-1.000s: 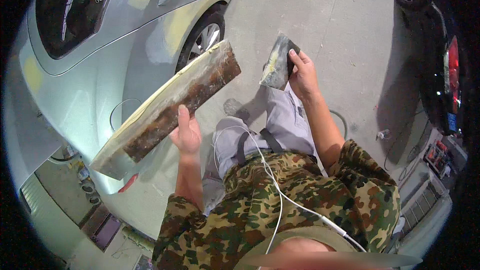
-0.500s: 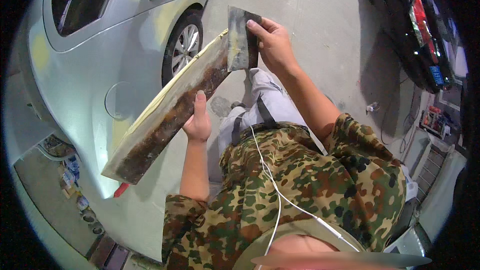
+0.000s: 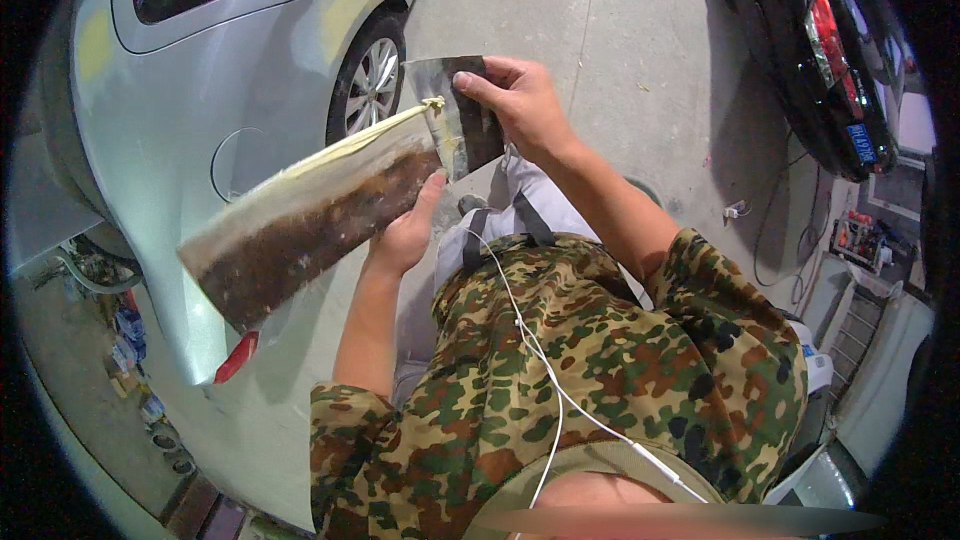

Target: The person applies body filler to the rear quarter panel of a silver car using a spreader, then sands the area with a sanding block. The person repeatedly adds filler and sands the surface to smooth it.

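My left hand (image 3: 406,236) is closed on the near edge of a long, wide putty spreader (image 3: 310,230), its thumb on top close to the right end. A band of pale yellow putty (image 3: 345,147) runs along the spreader's far edge and bunches into a small lump at the right end. Between thumb and fingers, my right hand (image 3: 522,105) pinches a smaller, dark-stained putty scraper (image 3: 462,125). The scraper's left edge, smeared with a little yellow, meets the right end of the spreader beside the lump. Fingers under both blades are hidden.
A silver car (image 3: 190,120) with yellowish filler patches stands on the left, its rear wheel (image 3: 372,85) beyond the spreader. A black car (image 3: 800,50) is at the upper right. A cable (image 3: 765,230) lies on the grey floor (image 3: 640,50). Parts and clutter line the lower left.
The spreader has swung from a steep slant to a flatter one. My right hand and the scraper have come left and nearer; my left hand has shifted slightly right and farther away.
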The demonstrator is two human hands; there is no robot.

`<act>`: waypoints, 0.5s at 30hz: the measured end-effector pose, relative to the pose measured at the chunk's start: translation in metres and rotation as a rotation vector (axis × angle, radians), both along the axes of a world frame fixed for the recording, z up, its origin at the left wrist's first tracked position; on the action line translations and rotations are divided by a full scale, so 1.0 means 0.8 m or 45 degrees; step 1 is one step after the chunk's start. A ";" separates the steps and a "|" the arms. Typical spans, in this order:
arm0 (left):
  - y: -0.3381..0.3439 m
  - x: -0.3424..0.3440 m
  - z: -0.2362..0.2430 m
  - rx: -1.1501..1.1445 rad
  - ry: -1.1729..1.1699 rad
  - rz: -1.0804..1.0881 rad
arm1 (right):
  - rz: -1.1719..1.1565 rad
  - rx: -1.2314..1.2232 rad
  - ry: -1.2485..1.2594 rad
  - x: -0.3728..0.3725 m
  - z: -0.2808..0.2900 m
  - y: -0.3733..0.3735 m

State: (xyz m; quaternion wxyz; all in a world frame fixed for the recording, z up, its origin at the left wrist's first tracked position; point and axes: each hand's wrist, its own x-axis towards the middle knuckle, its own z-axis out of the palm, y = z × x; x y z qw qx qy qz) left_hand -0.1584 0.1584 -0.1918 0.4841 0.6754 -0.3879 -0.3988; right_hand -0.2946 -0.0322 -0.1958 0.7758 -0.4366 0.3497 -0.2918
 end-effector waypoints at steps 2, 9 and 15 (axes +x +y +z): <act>-0.001 0.001 0.002 0.112 0.001 -0.077 | 0.052 -0.133 0.112 0.000 0.005 0.001; -0.010 0.001 0.005 0.391 0.165 -0.358 | 0.134 -0.207 0.126 0.015 0.026 0.002; -0.016 -0.007 0.000 0.329 -0.197 -0.438 | 0.148 -0.230 0.090 0.027 0.050 0.009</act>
